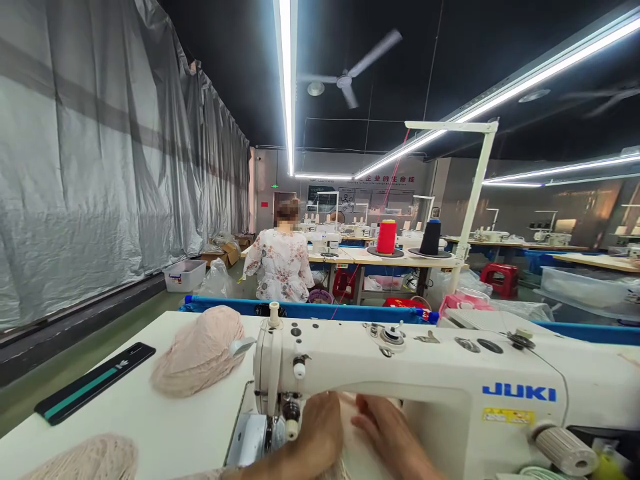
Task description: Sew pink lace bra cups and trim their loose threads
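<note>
A white sewing machine (430, 367) stands close in front of me, with its needle end on the left. Under its arm, my left hand (320, 430) bends over pale cloth (356, 437) just right of the needle area; its fingertips are hidden. My right hand (387, 427) reaches in from the right onto the same cloth. Its thumb and fingers look apart, somewhat blurred. A crumpled heap of pale pink fabric (200, 353) lies on the white table (175, 427) to the left. Another pale bundle (85, 460) sits at the near left edge.
A black and green flat case (95, 383) lies on the table's left. Behind the machine hangs a blue cloth trough (350, 312). Farther off, a person in a floral top (283, 263) is beside another table holding red (387, 237) and black thread cones (431, 237). A thread stand (473, 193) rises right.
</note>
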`<act>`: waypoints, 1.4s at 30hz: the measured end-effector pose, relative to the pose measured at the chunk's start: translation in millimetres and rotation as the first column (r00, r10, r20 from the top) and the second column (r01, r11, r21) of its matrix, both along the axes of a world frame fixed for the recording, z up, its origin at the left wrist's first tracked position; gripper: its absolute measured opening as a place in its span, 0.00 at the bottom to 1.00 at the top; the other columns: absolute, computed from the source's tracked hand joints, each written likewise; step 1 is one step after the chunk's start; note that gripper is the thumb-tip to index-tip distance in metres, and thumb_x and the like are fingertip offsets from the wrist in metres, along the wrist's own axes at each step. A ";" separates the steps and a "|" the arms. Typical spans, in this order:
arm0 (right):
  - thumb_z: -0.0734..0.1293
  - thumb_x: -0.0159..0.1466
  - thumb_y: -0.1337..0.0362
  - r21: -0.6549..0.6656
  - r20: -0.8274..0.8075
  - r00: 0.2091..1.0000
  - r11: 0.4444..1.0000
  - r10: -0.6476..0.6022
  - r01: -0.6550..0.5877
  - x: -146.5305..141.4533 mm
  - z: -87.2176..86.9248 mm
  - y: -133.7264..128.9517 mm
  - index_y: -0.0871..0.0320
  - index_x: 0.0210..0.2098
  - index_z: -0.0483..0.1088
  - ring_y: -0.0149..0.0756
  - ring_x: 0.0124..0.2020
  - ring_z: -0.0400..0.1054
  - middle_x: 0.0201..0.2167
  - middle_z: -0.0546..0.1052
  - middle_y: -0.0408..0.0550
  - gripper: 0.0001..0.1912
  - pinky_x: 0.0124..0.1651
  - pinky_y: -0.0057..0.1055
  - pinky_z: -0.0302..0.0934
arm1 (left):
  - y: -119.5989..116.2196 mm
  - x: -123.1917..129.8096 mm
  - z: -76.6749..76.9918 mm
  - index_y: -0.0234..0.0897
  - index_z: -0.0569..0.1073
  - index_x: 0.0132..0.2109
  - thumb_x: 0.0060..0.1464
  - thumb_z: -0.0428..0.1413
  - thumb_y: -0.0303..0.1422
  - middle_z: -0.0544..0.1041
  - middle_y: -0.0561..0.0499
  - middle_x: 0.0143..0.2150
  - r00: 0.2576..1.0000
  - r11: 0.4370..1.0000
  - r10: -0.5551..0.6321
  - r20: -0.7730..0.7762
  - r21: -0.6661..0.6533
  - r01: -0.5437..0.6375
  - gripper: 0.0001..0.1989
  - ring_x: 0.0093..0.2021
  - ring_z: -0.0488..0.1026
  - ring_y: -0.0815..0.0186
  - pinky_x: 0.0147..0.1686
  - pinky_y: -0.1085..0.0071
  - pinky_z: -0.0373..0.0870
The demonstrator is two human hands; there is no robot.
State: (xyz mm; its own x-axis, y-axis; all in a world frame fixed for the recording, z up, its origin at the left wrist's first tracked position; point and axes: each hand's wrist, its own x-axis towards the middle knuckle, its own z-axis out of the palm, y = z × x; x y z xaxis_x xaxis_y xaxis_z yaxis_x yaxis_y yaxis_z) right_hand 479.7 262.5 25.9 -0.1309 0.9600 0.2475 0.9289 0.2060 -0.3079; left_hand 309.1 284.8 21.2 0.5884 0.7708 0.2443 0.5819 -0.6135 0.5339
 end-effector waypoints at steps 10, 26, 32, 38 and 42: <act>0.65 0.67 0.61 -0.007 -0.020 0.999 1.000 0.030 -0.030 3.8 -0.4 2.5 0.60 0.39 0.71 0.34 0.38 0.72 0.38 0.76 0.45 0.08 0.43 0.38 0.67 | 18.1 2.0 -8.4 0.34 0.69 0.49 0.61 0.51 0.33 0.71 0.44 0.49 0.982 0.974 0.185 0.032 -0.140 -0.179 0.12 0.50 0.68 0.57 0.50 0.55 0.65; 0.64 0.67 0.59 0.203 -0.279 0.960 0.979 0.027 0.032 17.9 -7.1 0.8 0.59 0.42 0.71 0.35 0.39 0.72 0.41 0.75 0.46 0.10 0.43 0.39 0.67 | -15.9 5.6 17.1 0.34 0.69 0.47 0.52 0.48 0.25 0.72 0.43 0.47 0.920 0.944 0.253 0.298 -0.283 -0.168 0.15 0.49 0.66 0.57 0.53 0.61 0.59; 0.64 0.67 0.59 0.229 -0.321 0.947 0.970 -0.006 0.084 19.9 -5.9 4.5 0.59 0.46 0.70 0.37 0.40 0.72 0.44 0.75 0.47 0.12 0.42 0.39 0.68 | -1.1 25.6 23.1 0.34 0.68 0.28 0.49 0.56 0.28 0.68 0.53 0.25 0.838 0.796 0.455 0.300 -0.559 -0.232 0.05 0.29 0.67 0.65 0.30 0.71 0.63; 0.64 0.67 0.59 0.308 -0.327 0.945 0.948 0.021 0.085 24.6 -8.3 -5.2 0.58 0.44 0.70 0.36 0.41 0.71 0.44 0.75 0.47 0.10 0.44 0.39 0.67 | -2.3 20.7 25.9 0.34 0.65 0.29 0.57 0.50 0.27 0.66 0.55 0.25 0.781 0.786 0.490 0.387 -0.583 -0.204 0.08 0.26 0.66 0.69 0.30 0.72 0.64; 0.64 0.67 0.59 0.349 -0.311 0.949 0.934 0.045 0.070 27.7 -9.1 -12.0 0.58 0.44 0.70 0.34 0.38 0.72 0.42 0.75 0.46 0.10 0.41 0.37 0.68 | -22.0 19.2 28.5 0.36 0.66 0.35 0.52 0.45 0.22 0.71 0.49 0.34 0.776 0.884 0.386 0.499 -0.441 -0.156 0.08 0.37 0.69 0.64 0.41 0.71 0.64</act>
